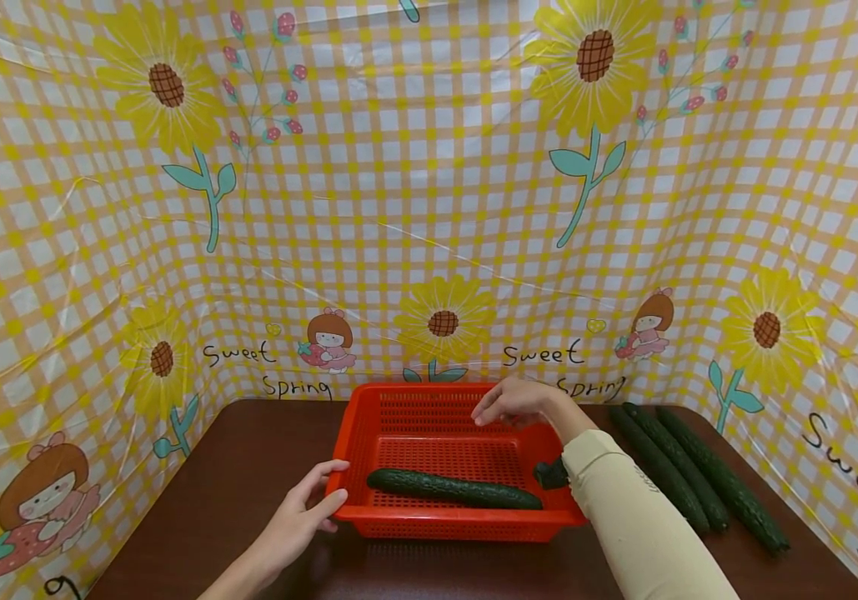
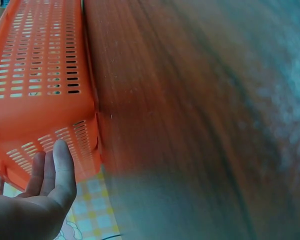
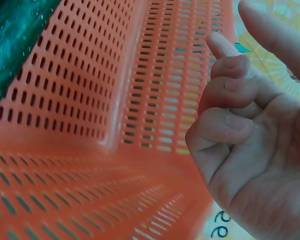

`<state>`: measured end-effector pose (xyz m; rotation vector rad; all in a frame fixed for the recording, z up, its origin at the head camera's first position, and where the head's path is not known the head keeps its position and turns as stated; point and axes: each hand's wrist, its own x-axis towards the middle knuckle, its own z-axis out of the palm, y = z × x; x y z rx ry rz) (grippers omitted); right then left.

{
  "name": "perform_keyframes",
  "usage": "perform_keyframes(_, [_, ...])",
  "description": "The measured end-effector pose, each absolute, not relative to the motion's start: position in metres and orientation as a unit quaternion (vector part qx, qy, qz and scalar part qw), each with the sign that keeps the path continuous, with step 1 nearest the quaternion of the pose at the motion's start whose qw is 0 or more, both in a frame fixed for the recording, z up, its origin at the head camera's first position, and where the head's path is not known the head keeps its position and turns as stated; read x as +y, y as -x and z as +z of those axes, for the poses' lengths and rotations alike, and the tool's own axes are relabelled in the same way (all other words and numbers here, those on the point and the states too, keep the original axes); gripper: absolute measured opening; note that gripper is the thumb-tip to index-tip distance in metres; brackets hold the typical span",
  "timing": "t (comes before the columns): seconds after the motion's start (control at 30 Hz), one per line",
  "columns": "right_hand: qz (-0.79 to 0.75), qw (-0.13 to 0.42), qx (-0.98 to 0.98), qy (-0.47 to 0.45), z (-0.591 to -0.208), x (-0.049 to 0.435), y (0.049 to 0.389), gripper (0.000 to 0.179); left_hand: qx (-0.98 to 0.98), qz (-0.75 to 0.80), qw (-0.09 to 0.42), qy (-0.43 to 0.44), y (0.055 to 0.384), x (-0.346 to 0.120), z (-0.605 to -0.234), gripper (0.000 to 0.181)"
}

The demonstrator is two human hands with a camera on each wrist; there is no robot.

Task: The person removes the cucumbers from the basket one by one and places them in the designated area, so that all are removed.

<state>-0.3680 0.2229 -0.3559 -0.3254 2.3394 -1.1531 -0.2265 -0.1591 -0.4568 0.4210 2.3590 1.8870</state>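
Note:
A red plastic basket [image 1: 466, 515] with slotted walls stands on the table. Along its front side lies a long dark green cucumber [image 1: 454, 489]. Another short dark green piece [image 1: 549, 475] shows at the basket's right side, mostly hidden by the right sleeve; I cannot tell its full shape. My left hand [image 1: 299, 512] grips the basket's front left corner, thumb at the rim and fingers along the outer wall. Over the basket's back right part hovers my right hand [image 1: 522, 402], holding nothing. Its fingers curl loosely in the right wrist view, beside the slotted wall.
Several cucumbers [image 1: 687, 467] lie side by side on the dark brown table [image 1: 211, 500], right of the basket and the right forearm. A checked cloth [image 1: 413, 208] with sunflowers hangs behind and along both sides.

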Motion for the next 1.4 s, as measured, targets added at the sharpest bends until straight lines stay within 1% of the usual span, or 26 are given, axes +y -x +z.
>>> perform_keyframes(0.2, [-0.425, 0.281, 0.85, 0.136, -0.363, 0.213, 0.369, 0.028, 0.771, 0.62, 0.047, -0.137, 0.227, -0.159, -0.457, 0.046])
perform_keyframes(0.43, [-0.418, 0.308, 0.842, 0.144, -0.377, 0.206, 0.372, 0.036, 0.771, 0.62, 0.046, -0.138, 0.228, -0.159, -0.458, 0.046])
perform_keyframes(0.77, [-0.407, 0.324, 0.842, 0.145, -0.388, 0.197, 0.369, 0.034, 0.772, 0.62, 0.044, -0.135, 0.228, -0.16, -0.457, 0.045])
perform_keyframes(1.0, [-0.391, 0.342, 0.844, 0.133, -0.4, 0.195, 0.368, 0.029, 0.772, 0.62, 0.048, -0.132, 0.228, -0.16, -0.458, 0.045])
perform_keyframes(1.27, [-0.395, 0.373, 0.83, 0.127, -0.403, 0.195, 0.365, 0.031, 0.772, 0.62, 0.046, -0.133, 0.228, -0.159, -0.457, 0.046])
perform_keyframes(1.4, [-0.397, 0.397, 0.818, 0.125, -0.405, 0.194, 0.364, 0.034, 0.772, 0.619, 0.046, -0.137, 0.227, -0.159, -0.458, 0.045])
